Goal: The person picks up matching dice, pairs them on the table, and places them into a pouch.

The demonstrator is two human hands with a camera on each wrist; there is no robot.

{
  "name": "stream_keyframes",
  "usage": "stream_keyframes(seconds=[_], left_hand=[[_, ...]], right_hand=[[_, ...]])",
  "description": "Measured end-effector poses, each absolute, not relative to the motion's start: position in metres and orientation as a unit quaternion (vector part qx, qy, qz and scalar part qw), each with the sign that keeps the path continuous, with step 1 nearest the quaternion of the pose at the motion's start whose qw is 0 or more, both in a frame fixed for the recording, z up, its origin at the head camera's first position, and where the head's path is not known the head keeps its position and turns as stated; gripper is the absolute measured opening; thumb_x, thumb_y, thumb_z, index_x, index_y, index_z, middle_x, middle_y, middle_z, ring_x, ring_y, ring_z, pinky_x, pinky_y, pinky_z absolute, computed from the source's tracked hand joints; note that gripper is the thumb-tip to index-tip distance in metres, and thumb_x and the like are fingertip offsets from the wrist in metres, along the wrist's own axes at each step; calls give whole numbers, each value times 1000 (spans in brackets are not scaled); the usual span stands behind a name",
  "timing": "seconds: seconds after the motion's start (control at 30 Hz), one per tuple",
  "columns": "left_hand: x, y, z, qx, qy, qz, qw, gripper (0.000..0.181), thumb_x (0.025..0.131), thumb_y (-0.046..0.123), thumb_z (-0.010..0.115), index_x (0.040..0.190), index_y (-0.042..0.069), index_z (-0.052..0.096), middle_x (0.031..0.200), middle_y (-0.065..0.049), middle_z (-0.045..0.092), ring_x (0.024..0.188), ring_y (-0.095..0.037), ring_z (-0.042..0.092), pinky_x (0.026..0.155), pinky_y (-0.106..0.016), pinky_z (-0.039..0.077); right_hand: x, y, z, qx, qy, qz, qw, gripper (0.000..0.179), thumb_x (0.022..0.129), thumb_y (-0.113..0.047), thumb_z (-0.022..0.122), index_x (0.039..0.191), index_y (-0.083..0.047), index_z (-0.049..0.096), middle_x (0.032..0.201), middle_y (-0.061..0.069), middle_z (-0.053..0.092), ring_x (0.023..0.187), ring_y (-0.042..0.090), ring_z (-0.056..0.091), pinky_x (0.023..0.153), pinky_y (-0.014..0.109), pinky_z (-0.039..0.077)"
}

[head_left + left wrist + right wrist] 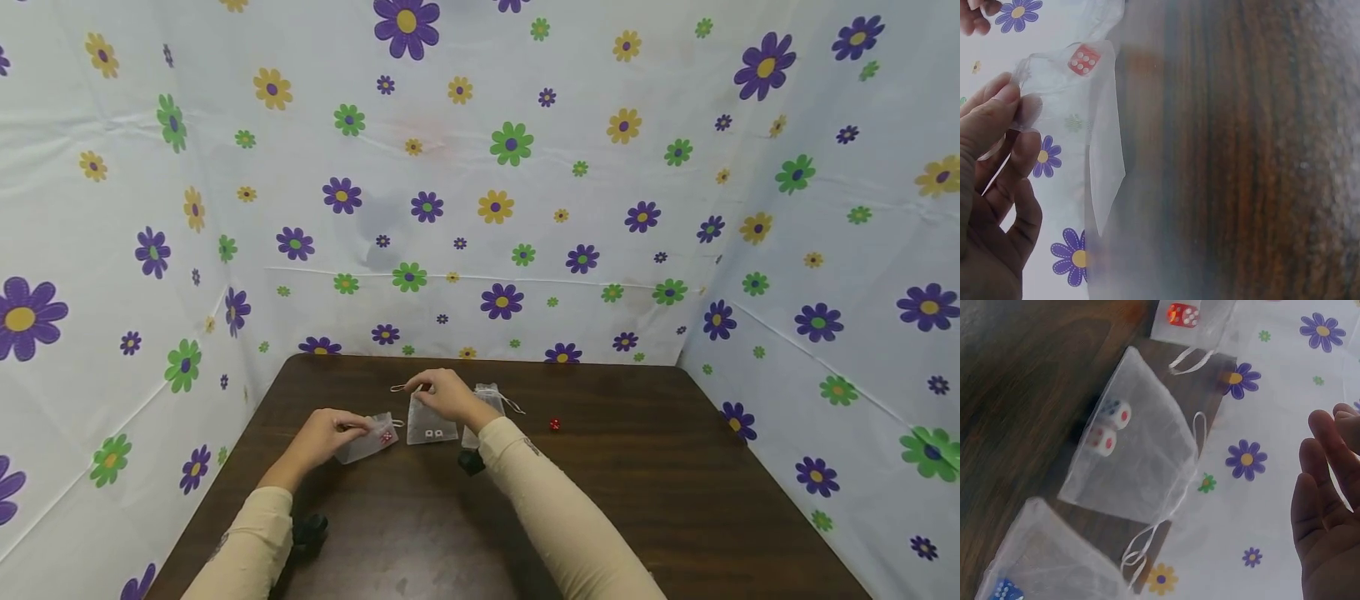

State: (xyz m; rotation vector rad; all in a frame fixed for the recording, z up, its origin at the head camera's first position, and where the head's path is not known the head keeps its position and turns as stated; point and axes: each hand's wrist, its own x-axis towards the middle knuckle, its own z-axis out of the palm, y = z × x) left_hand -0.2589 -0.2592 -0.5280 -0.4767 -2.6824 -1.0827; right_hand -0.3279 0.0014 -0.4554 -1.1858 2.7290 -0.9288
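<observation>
My left hand (330, 431) pinches the edge of a small sheer drawstring bag (1107, 140) between thumb and fingers, at the left of the group of bags. Red dice with white dots (1183, 315) show through its mesh. My right hand (444, 395) is over the upper end of the middle bag (1147, 453), its fingers extended and holding nothing in the right wrist view. Two white dice (1102, 440) lie inside that middle bag, near its bottom. A third bag (1054, 550), partly hidden by my right arm in the head view, has blue dice (1007, 590) in it.
A loose red die (555, 425) lies on the dark wooden table (637, 483), right of the bags. White drawstring loops (512, 403) stick out from the bags. Flower-printed white cloth (480, 167) walls the table at the back and both sides.
</observation>
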Motion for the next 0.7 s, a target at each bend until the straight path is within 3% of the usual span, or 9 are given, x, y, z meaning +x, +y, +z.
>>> stream_keyframes(seconds=[0.13,0.4,0.7], left_hand=[[-259,-260,-528,-162,-909,-365,115,10,89,5,76,95,11,81,98,-8,77,91,-26,72,79,-44,58],[-261,-260,-529,-174,-910,-353,134,10,89,5,77,96,11,81,96,-7,77,89,-25,72,77,-40,58],[-262,-254,-525,-170,-909,-355,136,11,88,3,77,95,11,81,96,-7,77,89,-25,71,76,-39,57]], right_hand=[[-330,11,-460,-370,875,-313,14,20,101,-5,62,117,-8,74,120,7,71,98,17,65,76,24,52],[-341,45,-475,-321,884,-339,-9,21,100,-3,61,118,-3,72,116,9,71,107,24,66,88,34,55],[-347,81,-496,-278,886,-369,-29,21,100,1,59,117,0,71,112,13,72,99,27,67,84,40,55]])
